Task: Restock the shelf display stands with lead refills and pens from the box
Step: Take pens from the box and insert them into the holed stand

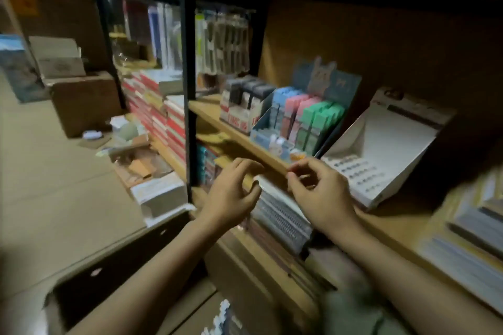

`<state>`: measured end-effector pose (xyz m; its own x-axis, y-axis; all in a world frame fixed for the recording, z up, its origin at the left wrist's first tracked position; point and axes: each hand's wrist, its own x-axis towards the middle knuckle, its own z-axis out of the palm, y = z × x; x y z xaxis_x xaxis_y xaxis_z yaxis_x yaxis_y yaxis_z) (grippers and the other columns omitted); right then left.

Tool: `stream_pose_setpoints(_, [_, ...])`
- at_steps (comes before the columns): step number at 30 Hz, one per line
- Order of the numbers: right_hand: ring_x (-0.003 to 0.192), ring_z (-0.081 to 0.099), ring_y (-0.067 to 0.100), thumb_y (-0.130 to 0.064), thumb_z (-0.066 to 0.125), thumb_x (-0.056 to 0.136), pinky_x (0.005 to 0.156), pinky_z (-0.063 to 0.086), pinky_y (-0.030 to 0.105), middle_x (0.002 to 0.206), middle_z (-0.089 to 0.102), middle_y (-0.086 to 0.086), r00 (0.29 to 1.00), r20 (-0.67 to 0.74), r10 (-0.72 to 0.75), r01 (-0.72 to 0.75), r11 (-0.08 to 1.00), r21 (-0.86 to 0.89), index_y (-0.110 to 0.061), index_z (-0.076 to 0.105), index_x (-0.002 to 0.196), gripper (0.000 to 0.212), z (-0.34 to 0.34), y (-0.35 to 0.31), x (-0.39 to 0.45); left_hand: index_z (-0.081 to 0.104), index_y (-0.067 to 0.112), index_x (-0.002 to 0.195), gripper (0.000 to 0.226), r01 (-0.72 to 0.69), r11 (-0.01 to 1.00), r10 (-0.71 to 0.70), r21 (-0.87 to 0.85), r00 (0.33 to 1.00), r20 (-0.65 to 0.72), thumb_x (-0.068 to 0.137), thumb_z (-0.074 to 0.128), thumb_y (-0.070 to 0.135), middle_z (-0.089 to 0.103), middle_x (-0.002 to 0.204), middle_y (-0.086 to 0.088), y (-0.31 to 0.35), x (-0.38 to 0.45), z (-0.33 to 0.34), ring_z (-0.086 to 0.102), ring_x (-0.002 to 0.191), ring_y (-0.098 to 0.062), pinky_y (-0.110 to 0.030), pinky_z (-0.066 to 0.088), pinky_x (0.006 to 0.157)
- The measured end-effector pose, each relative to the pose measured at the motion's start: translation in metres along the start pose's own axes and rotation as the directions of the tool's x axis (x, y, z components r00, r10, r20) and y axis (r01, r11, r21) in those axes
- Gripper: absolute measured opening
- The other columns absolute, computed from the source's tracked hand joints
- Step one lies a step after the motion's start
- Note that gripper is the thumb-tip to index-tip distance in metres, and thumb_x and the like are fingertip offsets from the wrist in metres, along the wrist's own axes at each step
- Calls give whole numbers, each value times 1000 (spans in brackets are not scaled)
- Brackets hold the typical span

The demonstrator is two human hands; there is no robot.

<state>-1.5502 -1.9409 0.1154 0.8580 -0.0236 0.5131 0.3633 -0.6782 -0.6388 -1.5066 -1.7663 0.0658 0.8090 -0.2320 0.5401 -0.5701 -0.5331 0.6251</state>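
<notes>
Both of the person's hands are raised in front of the wooden shelf (pixel 239 134), just below its front edge. The left hand (pixel 231 193) has its fingers loosely spread and slightly bent, and nothing shows in it. The right hand (pixel 321 193) has its fingers curled inward with the thumb and forefinger drawn close together near the shelf edge — whether they pinch something small cannot be told, since the frame is blurred there.

On the shelf just above the hands stands a blue display stand (pixel 302 119) with a cat-shaped header card; it holds upright rows of blue, pink and green packs. To its left sits a red-and-white display box (pixel 242 106) with dark and white packs. To the right of the blue stand, a white display stand (pixel 386 149) leans back with its slanted tray bare, and a printed panel runs along its front lip, beside the right hand.

Below the hands, on the lower level, lie flat stacked packs (pixel 283 215). At the bottom of the view, between the forearms, part of an open cardboard box (pixel 190 307) shows with pale items inside, too blurred to name. Farther left, red-and-white stacked books (pixel 163 117) and brown cartons (pixel 81 100) rest on the floor.
</notes>
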Motion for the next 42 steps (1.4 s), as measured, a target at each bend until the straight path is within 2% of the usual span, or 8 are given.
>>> stream_pose_setpoints(3, [75,61,-7,-25,67,87,60,41,2,77,64,-19,911,406,67,-45,997,-63,-28,70,87,4,60,5,-37,64,16,106,23,402,916,-402,-24,915,-18,84,60,10,65,104,0,-40,-80,7,61,96,-15,-31,50,83])
stream_pose_setpoints(6, [86,62,4,-27,66,89,62,40,2,101,70,-7,700,684,204,-83,975,-206,-22,69,109,21,122,23,-68,62,12,118,32,791,612,-791,8,612,-14,86,61,9,64,116,-8,-79,-154,20,61,103,-19,-27,48,84])
stream_pose_setpoints(8, [111,59,16,-31,64,91,82,42,15,128,62,5,536,789,302,-86,949,-305,-16,56,132,45,161,38,-90,53,13,128,42,925,380,-925,2,380,12,88,62,11,53,130,-12,-98,-195,34,56,113,-25,-34,50,93])
stream_pose_setpoints(12, [134,41,31,-32,63,91,103,38,31,150,36,17,304,847,437,-91,898,-430,-7,30,149,71,223,75,-136,33,18,144,59,993,41,-999,108,38,30,92,60,23,19,153,-16,-112,-249,63,25,139,-36,-44,33,112])
stream_pose_setpoints(18, [149,-4,35,-32,55,97,121,11,46,162,-8,16,158,772,616,-47,786,-617,-13,1,156,82,262,134,-186,8,24,154,82,977,-203,-978,59,-205,38,92,60,36,-10,161,-11,-126,-287,109,0,147,-36,-49,15,118])
stream_pose_setpoints(24, [149,-8,35,-27,58,94,119,8,50,160,-20,14,122,701,703,-65,710,-701,-19,-14,154,94,280,152,-205,4,22,154,87,955,-283,-957,88,-275,-90,90,62,36,7,161,-12,-151,-302,130,15,145,-34,-48,26,113])
stream_pose_setpoints(32, [131,35,31,-13,65,87,105,37,37,145,30,14,399,731,554,90,769,-632,-14,25,146,71,287,153,-193,40,16,137,61,986,-158,-945,-42,-164,-284,84,68,10,50,133,-6,-170,-309,135,47,124,-27,-44,46,100])
stream_pose_setpoints(42, [131,43,29,-39,75,82,99,45,38,144,39,14,264,728,633,82,737,-670,-8,30,140,80,291,167,-186,59,20,117,35,997,-66,-970,-27,-71,-231,85,70,15,57,119,1,-171,-312,149,43,118,-19,-35,40,99])
